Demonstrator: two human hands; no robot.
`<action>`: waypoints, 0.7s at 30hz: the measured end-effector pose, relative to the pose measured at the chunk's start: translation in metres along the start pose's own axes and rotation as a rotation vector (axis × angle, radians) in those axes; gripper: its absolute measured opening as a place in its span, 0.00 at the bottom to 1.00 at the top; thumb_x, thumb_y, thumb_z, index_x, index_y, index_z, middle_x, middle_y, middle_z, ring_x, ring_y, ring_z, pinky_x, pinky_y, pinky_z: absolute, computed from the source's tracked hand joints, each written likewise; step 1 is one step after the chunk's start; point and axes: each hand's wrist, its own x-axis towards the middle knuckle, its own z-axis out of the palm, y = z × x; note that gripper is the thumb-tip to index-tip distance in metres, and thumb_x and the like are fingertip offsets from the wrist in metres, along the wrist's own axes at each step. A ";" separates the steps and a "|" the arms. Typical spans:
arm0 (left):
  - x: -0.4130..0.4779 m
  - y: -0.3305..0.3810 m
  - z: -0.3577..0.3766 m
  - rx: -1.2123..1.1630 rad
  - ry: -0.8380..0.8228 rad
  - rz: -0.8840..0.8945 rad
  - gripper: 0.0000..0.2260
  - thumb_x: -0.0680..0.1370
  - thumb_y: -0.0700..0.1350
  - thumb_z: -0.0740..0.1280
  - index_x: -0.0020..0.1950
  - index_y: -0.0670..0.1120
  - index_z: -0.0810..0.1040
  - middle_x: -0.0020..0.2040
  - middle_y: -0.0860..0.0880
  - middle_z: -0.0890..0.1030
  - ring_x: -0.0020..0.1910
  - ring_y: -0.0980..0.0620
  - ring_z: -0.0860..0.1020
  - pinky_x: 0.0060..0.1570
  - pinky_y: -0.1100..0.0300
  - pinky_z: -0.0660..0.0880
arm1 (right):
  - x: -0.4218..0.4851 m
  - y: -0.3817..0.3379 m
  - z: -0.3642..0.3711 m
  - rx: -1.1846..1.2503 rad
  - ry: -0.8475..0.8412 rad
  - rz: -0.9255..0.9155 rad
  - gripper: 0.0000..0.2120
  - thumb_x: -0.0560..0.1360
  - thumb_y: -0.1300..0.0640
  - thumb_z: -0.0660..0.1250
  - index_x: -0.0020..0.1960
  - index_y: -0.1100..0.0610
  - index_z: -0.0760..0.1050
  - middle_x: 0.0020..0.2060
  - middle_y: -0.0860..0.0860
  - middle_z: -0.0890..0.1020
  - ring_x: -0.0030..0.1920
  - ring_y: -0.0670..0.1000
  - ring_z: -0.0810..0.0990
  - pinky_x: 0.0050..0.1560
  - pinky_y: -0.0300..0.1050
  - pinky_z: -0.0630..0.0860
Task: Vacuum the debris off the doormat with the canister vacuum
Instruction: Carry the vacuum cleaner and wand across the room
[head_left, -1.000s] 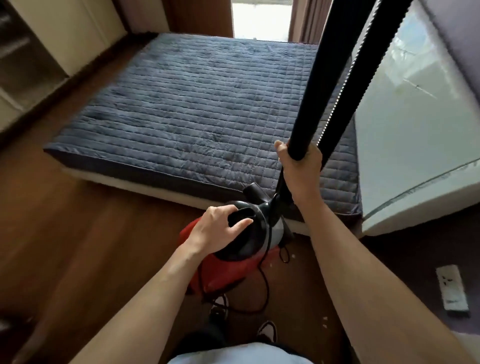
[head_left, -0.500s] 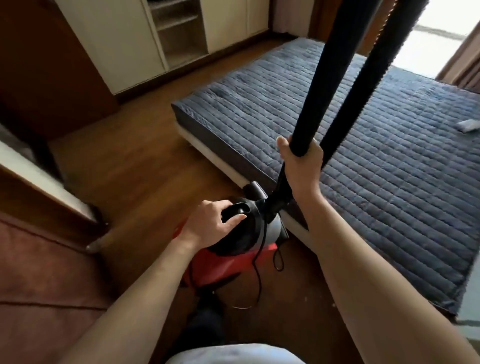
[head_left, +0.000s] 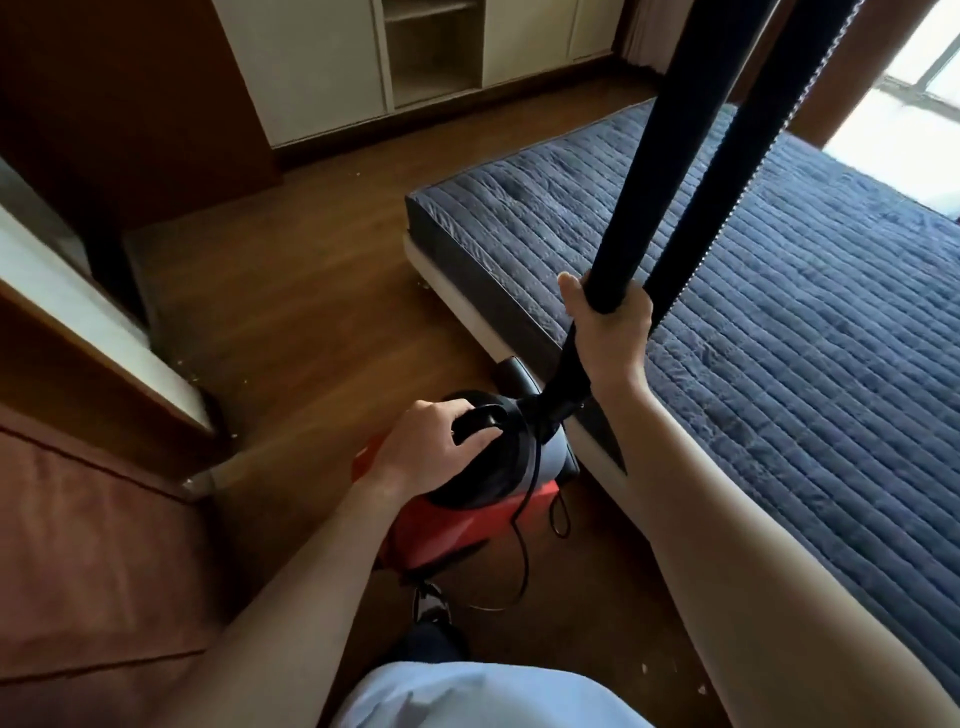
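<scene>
**Hands.** The left hand (head_left: 431, 447) is low and close to the body. Its fingers are curled over the black carrying handle (head_left: 480, 418) on top of the canister vacuum (head_left: 467, 519), with the thumb tucked beneath the handle. The right hand (head_left: 610, 332) is higher and further forward. It grips a black rigid tube (head_left: 667, 156) in a full fist, and the thumb tip shows on the tube's left side.

**Task item.** The canister vacuum sits directly under the left hand. It has a red lower body and a black domed top. Whether it rests on the wooden floor (head_left: 311, 312) or is lifted off it cannot be told. The tube runs from the vacuum's top, through the right hand, and out of the upper edge of the view. A ribbed black hose (head_left: 748, 156) rises just to the right of the tube, close alongside it. A thin black cord (head_left: 515, 525) hangs from the vacuum's near side and loops below it.

**Surroundings.** A bed (head_left: 779, 389) with a dark blue quilted cover lies to the right of both hands, and its near corner is just beyond the vacuum. Pale cabinets (head_left: 311, 67) stand well beyond the left hand. Small pale specks lie on the floor ahead and to the left of the left hand. One shoe (head_left: 427, 605) shows on the floor below the vacuum.
</scene>
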 end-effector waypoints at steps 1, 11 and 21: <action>0.009 -0.011 -0.008 -0.012 -0.003 -0.007 0.14 0.77 0.59 0.68 0.46 0.48 0.82 0.34 0.57 0.80 0.31 0.61 0.76 0.35 0.67 0.72 | 0.007 -0.002 0.015 -0.005 -0.006 -0.008 0.16 0.73 0.50 0.75 0.40 0.62 0.77 0.32 0.55 0.78 0.33 0.52 0.76 0.37 0.51 0.77; 0.073 -0.098 -0.071 0.005 0.086 -0.005 0.20 0.77 0.63 0.62 0.49 0.49 0.83 0.40 0.56 0.84 0.39 0.59 0.82 0.40 0.58 0.80 | 0.070 -0.016 0.142 0.013 -0.126 -0.047 0.21 0.71 0.48 0.76 0.43 0.67 0.75 0.33 0.60 0.76 0.31 0.48 0.74 0.35 0.45 0.73; 0.158 -0.153 -0.116 0.002 0.220 -0.023 0.18 0.78 0.60 0.64 0.54 0.48 0.84 0.45 0.55 0.85 0.44 0.58 0.83 0.45 0.63 0.78 | 0.161 -0.020 0.249 0.063 -0.283 -0.094 0.17 0.72 0.54 0.76 0.40 0.66 0.75 0.26 0.44 0.75 0.26 0.41 0.73 0.33 0.36 0.71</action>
